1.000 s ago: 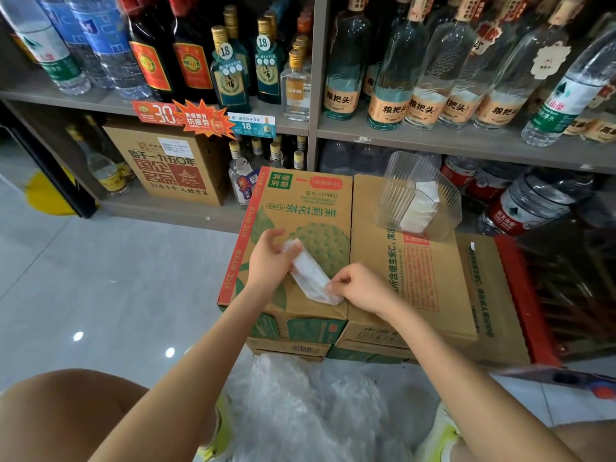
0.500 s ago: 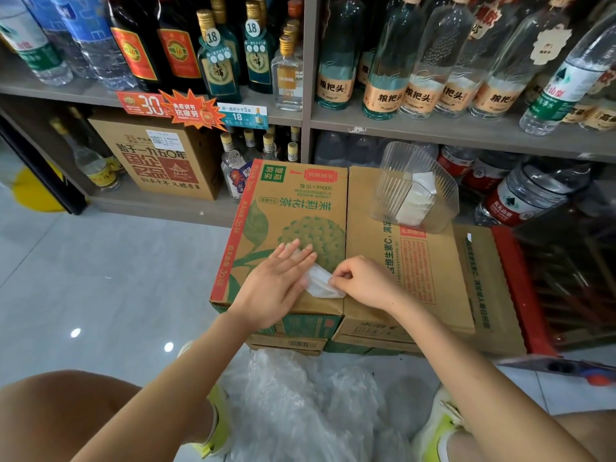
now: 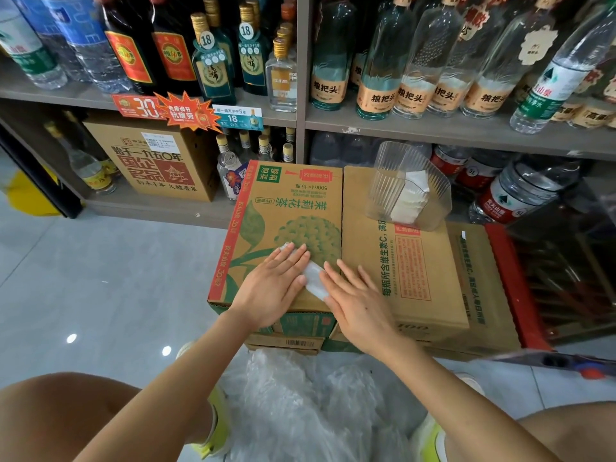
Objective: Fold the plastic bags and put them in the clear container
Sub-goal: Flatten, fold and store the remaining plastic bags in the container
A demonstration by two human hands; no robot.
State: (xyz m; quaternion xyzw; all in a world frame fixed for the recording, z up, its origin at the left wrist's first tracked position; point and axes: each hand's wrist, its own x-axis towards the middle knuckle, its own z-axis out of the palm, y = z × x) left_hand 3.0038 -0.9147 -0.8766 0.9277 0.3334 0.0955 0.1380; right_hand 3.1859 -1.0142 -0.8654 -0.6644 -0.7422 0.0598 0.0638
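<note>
Left hand [image 3: 276, 281] palm-down on folded plastic bag [image 3: 313, 278] atop green-printed carton [image 3: 290, 208], fingers [image 3: 295, 258] straight and together, right hand [image 3: 356, 301] flat on the bag's other end, fingers slightly apart, clear container [image 3: 410, 188] past the carton's far right corner

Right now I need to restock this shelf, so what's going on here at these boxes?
A person crouched by the shelves is folding bags. The left hand and right hand lie flat, pressing a small folded white plastic bag onto a green-printed cardboard box. A clear ribbed plastic container sits on the plain brown cardboard box beside it, with folded white bags inside. A heap of crumpled translucent plastic bags lies on the floor.
</note>
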